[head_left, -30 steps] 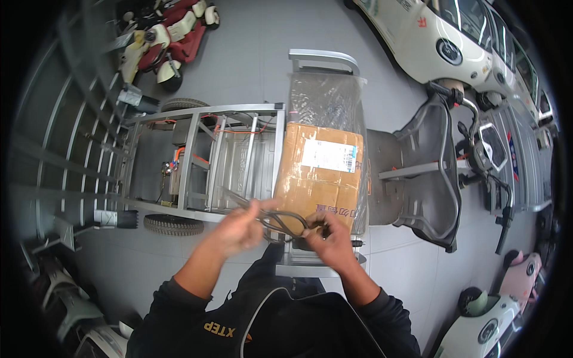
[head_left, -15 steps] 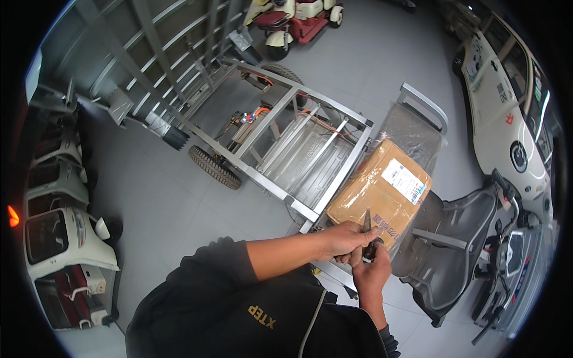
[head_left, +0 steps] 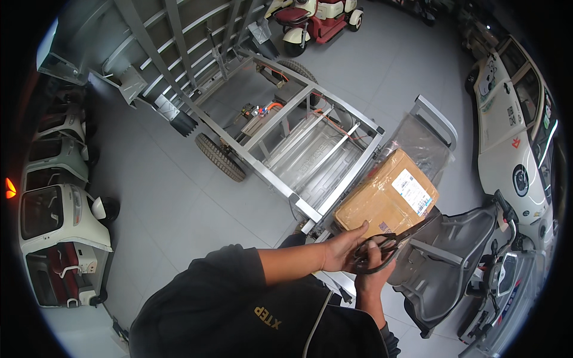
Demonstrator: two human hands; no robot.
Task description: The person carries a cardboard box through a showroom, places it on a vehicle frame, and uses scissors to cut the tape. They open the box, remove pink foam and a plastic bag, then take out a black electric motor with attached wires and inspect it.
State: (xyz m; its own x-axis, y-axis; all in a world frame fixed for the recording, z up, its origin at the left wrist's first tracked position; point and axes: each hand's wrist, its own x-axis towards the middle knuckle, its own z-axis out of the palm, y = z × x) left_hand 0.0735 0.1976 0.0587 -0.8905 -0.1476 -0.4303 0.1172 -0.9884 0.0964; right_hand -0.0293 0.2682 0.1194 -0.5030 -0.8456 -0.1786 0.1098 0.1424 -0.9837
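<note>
A pair of dark scissors (head_left: pixel 393 241) is between my two hands, its blades pointing to the upper right over the corner of a cardboard box. My right hand (head_left: pixel 375 275) grips the looped handles from below. From the left, my left hand (head_left: pixel 345 249) closes on the handles too, thumb raised and its other fingers partly hidden. Just beyond the hands lies the taped brown cardboard box (head_left: pixel 373 194), with a white label on its top. It rests at a tilt on the plastic-wrapped front part of a vehicle frame.
A metal vehicle frame (head_left: pixel 280 186) with wheels stretches away ahead, its ribbed cargo bed (head_left: pixel 197 36) raised at the left. A grey plastic seat shell (head_left: pixel 444 262) and handlebars stand at the right. A white car (head_left: pixel 507 131), small white vehicles (head_left: pixel 68 221) and a red scooter (head_left: pixel 325 27) surround the area.
The scissors have swung from pointing up to pointing right, and their handles now show between my hands. My left hand has shifted slightly back and down. The view has shifted a little.
</note>
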